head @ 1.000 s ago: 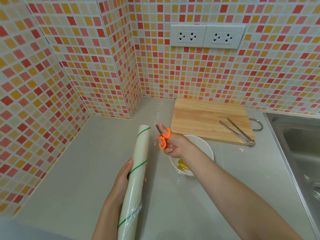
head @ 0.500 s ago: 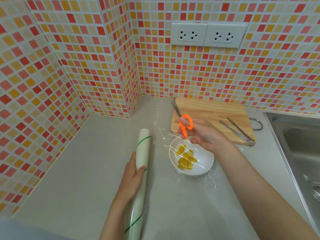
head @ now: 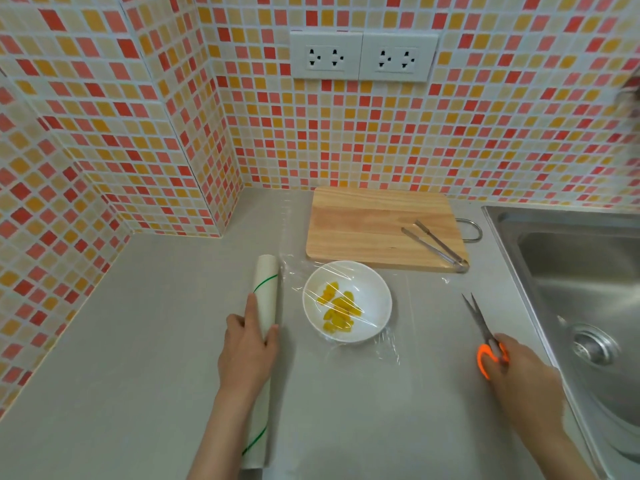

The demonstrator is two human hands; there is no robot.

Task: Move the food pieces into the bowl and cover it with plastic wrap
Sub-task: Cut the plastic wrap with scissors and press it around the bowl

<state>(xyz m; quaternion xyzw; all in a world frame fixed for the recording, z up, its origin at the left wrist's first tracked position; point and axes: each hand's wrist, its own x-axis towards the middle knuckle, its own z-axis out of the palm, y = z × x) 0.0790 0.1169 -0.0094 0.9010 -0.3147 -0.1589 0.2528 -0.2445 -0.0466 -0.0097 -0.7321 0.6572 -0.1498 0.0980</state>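
A white bowl (head: 372, 289) stands mid-counter with several yellow food pieces (head: 337, 310) inside. A clear sheet of plastic wrap (head: 391, 351) lies loosely over the bowl and spreads onto the counter to its right and front. Left of the bowl, the white plastic wrap roll (head: 266, 285) with green lines lies on the counter, and my left hand (head: 247, 351) grips it around its middle. At the right, near the sink, my right hand (head: 519, 372) holds orange-handled scissors (head: 483, 329) low at the counter, blades pointing away from me.
A wooden cutting board (head: 374, 226) lies behind the bowl with metal tongs (head: 436, 245) on its right part. A steel sink (head: 581, 292) fills the right side. Tiled walls close the back and left; a double socket (head: 363, 57) sits above.
My left hand has laid the roll down on the counter. My right hand carried the scissors from the roll across the bowl to the right, near the sink. The wrap now drapes over the bowl.
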